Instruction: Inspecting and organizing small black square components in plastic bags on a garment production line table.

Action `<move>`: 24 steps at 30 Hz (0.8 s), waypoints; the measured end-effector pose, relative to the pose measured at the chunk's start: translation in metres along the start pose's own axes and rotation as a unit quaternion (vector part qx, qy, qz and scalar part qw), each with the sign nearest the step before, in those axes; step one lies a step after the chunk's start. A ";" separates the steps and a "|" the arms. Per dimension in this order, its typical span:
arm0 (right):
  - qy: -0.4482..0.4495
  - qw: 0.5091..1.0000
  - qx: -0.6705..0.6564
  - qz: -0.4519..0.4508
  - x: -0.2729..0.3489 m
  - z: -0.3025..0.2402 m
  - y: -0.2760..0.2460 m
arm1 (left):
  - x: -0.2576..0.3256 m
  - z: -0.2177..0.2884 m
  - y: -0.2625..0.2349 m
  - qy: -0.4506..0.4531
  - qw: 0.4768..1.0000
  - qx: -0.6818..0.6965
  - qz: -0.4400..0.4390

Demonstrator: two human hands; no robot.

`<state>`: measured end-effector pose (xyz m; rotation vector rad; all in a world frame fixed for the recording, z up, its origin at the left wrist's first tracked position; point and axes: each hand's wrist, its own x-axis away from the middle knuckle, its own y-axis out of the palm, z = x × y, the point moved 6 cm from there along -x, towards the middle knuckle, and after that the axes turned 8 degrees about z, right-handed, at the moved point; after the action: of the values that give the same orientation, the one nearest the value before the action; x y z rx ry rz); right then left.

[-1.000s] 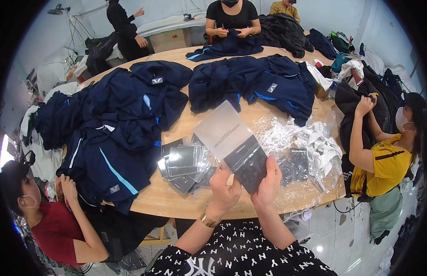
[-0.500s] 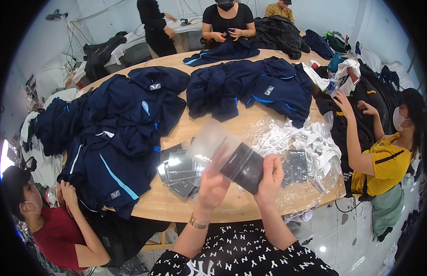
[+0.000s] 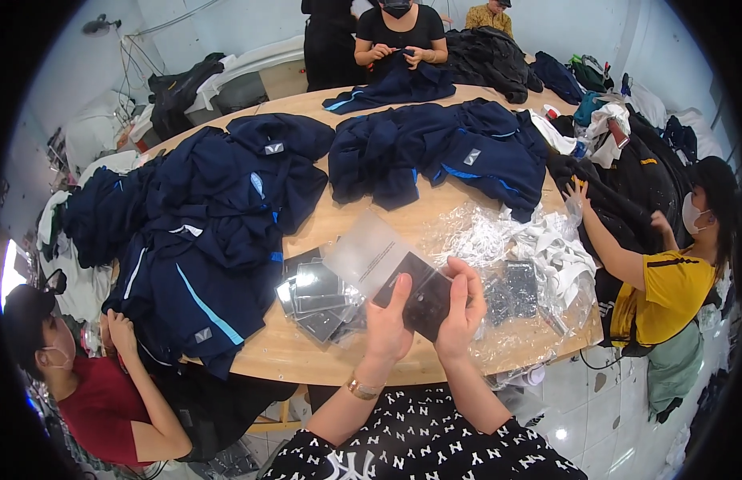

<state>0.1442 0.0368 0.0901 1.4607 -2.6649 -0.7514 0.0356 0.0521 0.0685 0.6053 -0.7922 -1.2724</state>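
Note:
In front of me I hold a frosted plastic sleeve (image 3: pixel 368 254) with a dark, flat card-like insert (image 3: pixel 425 308) in its lower part. The sleeve's pale flap points up and to the left, away from me. My left hand (image 3: pixel 389 326) grips the near left edge, thumb pressed on the front near the fold. On the right edge, my right hand (image 3: pixel 460 314) is closed, with the thumb along the side. The fingers behind the packet are hidden. Just left of my hands lies a loose stack of clear-fronted dark packets (image 3: pixel 319 290) on the wooden table (image 3: pixel 307 364).
Navy garments with blue stripes (image 3: pixel 219 200) cover the table's left, and more navy garments (image 3: pixel 443 152) lie at the far middle. White cords and clear plastic (image 3: pixel 539 248) are heaped on the right. Co-workers sit at left (image 3: pixel 107 400), right (image 3: pixel 675 276) and far side (image 3: pixel 399 36).
My left hand has come onto the packet, its thumb now on the front. The packet has tilted slightly. At the back, a person in black has moved right; the right co-worker's hands have shifted.

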 end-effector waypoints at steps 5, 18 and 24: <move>0.042 0.990 -0.130 0.016 -0.003 0.008 0.001 | 0.008 -0.017 -0.008 -0.026 0.999 -0.037 -0.005; 0.146 0.964 -0.201 0.099 -0.009 0.010 -0.011 | 0.014 0.005 -0.011 0.285 0.883 -0.356 -0.111; 0.161 0.960 -0.214 0.082 -0.005 0.014 -0.012 | 0.017 0.011 -0.002 0.347 0.820 -0.451 -0.067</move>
<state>0.1528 0.0410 0.0738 1.1246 -2.1739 -0.9103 0.0274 0.0349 0.0764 0.2857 0.4850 -1.2544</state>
